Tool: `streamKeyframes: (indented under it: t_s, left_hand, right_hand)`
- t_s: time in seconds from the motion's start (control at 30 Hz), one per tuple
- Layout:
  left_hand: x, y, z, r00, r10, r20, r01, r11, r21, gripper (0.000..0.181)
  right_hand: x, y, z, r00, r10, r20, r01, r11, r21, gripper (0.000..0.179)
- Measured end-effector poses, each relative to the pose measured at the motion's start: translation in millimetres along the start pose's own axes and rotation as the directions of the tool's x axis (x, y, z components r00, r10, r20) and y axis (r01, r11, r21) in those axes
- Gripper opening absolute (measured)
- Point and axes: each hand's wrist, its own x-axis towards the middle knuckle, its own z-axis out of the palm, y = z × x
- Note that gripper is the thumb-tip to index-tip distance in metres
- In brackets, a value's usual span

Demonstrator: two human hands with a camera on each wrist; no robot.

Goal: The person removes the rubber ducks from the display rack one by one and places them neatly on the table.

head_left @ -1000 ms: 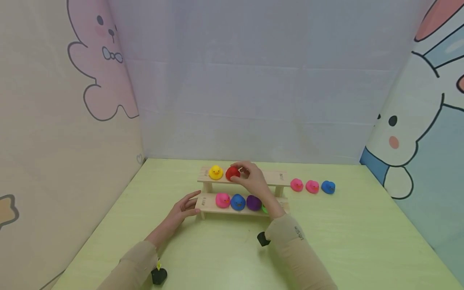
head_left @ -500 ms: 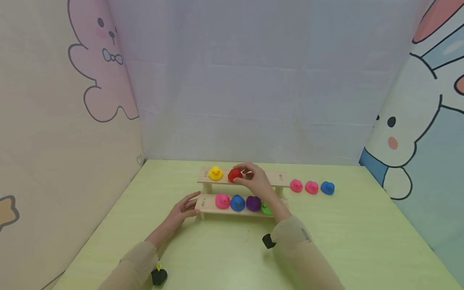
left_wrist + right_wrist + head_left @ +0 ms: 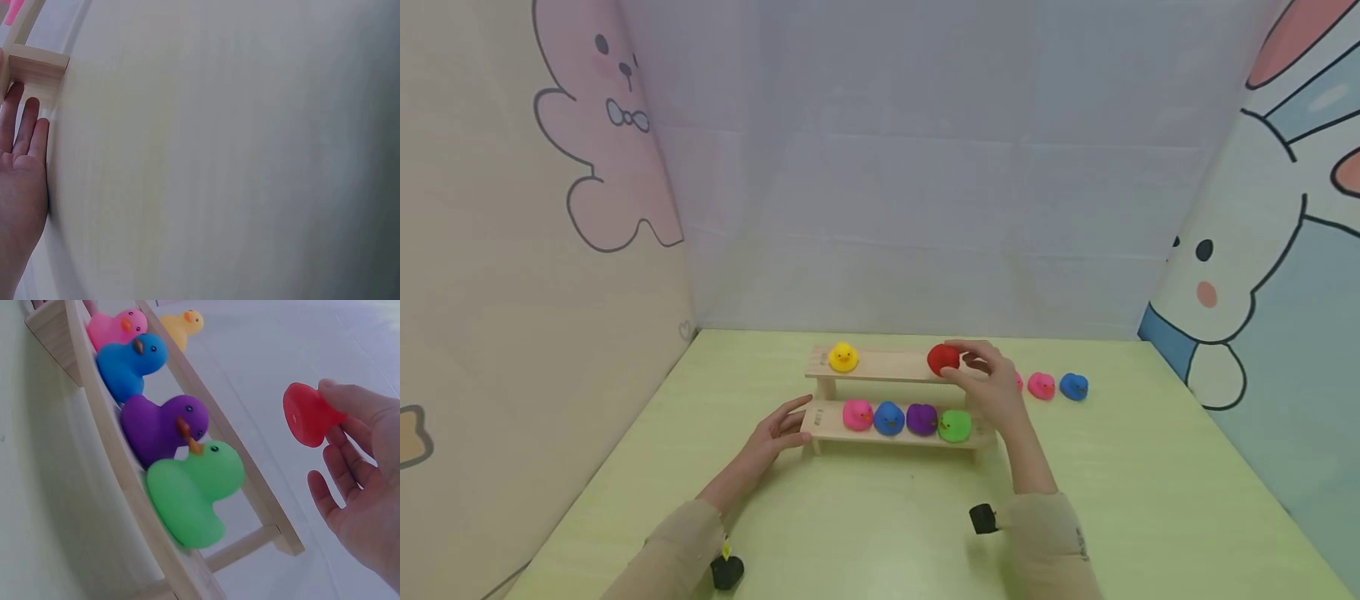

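In the head view, my right hand (image 3: 1002,392) pinches a red rubber duck (image 3: 942,360) between thumb and fingers, at the right end of the wooden rack's upper shelf (image 3: 891,365). The right wrist view shows that red duck (image 3: 303,419) lifted off the shelf, its flat base exposed. My left hand (image 3: 772,432) touches the left end of the lower shelf (image 3: 829,422), fingers fairly straight. A yellow duck (image 3: 843,357) sits at the upper shelf's left. Along the lower shelf stand pink (image 3: 857,415), blue (image 3: 889,418), purple (image 3: 922,420) and green (image 3: 956,426) ducks.
Right of the rack, a pink duck (image 3: 1041,386) and a blue duck (image 3: 1074,387) stand on the pale table (image 3: 865,517). Another pink one (image 3: 1019,381) is mostly hidden behind my right hand. Printed curtains (image 3: 880,208) surround the table.
My right hand has carried the red duck rightward along the upper shelf, away from beside the yellow duck. The green duck has come into full view. My left hand has stayed put.
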Motion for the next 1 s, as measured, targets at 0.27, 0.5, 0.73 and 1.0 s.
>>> streamKeyframes:
  t_s: [0.27,0.5,0.73,1.0]
  left_hand:
    - [-0.9,1.2,-0.4,0.999,0.025,0.02,-0.025,1.0,-0.006,0.066]
    - [-0.5,1.0,-0.3,1.0,0.015,0.025,-0.014,0.999,-0.036,0.065]
    - [-0.9,1.7,-0.2,1.0,0.006,0.022,-0.006,1.0,-0.023,0.066]
    - [-2.0,3.0,0.6,0.999,0.024,0.025,-0.023,1.0,-0.021,0.065]
  right_hand:
    - [-9.4,9.3,-30.8,0.988,-0.055,-0.142,0.047,0.997,-0.063,0.042]
    - [-15.5,24.2,-47.9,0.973,-0.055,-0.224,0.039,0.996,-0.074,0.042]
    - [-23.0,26.3,-61.1,0.96,0.061,-0.272,-0.078,0.996,-0.051,0.043]
    - [-28.5,43.1,-68.8,0.952,0.073,-0.297,-0.099,0.992,-0.073,0.042]
